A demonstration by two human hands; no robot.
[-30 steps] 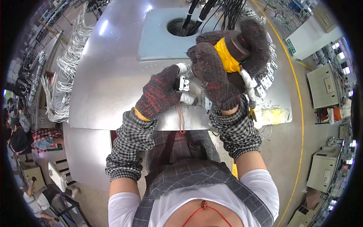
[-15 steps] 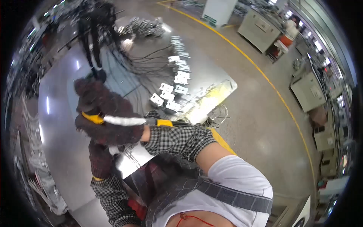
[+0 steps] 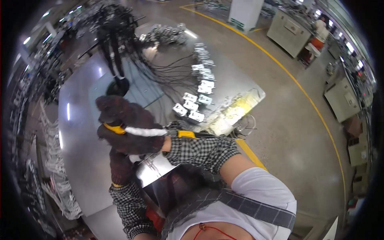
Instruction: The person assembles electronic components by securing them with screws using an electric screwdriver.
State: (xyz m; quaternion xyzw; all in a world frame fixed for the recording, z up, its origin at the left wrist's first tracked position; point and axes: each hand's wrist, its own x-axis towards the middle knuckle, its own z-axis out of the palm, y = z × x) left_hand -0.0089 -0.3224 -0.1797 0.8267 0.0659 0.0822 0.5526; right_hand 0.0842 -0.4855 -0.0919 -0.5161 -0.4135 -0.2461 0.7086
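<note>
The knit fingers (image 3: 110,108) of the right hand (image 3: 128,130), in a dark fuzzy work glove, are curled together around a yellow-handled tool (image 3: 116,129) from which a white wrapped strip (image 3: 146,131) runs rightward across the glove to a yellow cuff band at the wrist. Just below and nearer, the left hand (image 3: 120,166), in a matching maroon knit glove, sits partly hidden under the right one; whether its fingers are closed on anything cannot be told, though a small pale piece shows between the two gloves. Both forearms wear black-and-white checked sleeves. Under the hands lies a smooth, shiny metal counter (image 3: 80,136) with a rounded near corner. Farther off on it, a bundle of thin black wires (image 3: 168,76) fans out to a row of small white connector blocks (image 3: 198,90), and a yellowish clear bag (image 3: 236,108) rests at its right edge. Beyond, a yellow floor line (image 3: 304,92) curves over grey concrete
</note>
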